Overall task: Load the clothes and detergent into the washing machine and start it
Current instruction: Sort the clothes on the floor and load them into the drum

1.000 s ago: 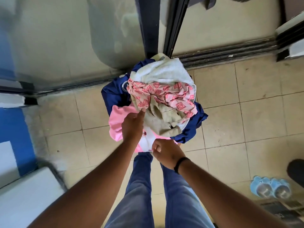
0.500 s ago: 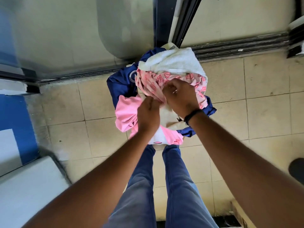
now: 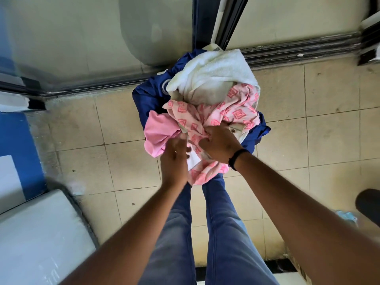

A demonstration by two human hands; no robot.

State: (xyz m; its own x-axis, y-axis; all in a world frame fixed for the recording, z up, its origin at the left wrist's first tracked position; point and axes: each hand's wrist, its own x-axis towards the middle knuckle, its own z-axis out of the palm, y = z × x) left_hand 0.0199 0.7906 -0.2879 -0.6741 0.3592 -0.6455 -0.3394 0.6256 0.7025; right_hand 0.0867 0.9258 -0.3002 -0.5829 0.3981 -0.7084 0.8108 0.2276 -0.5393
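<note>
Pile of clothes (image 3: 203, 112) sits centre frame, heaped in a dark blue bag (image 3: 148, 99) on the tiled floor (image 3: 308, 130), just below the sliding door track (image 3: 298, 51). White towel (image 3: 213, 73) on top at the far side; pink patterned cloth (image 3: 236, 112) draped across the middle and hanging at the near edge; plain pink garment (image 3: 158, 132) at the pile's left; beige piece with a button (image 3: 236, 130) beside the right hand.

Right hand (image 3: 221, 144), black band at the wrist, fingers curled into the patterned cloth, gripping it. Left hand (image 3: 174, 159) blurred, fingers fairly straight, laid against the near side of the pile; no clear grasp.

White appliance top (image 3: 39, 239), lower left. Jeans-clad legs (image 3: 205, 233) below the pile.
</note>
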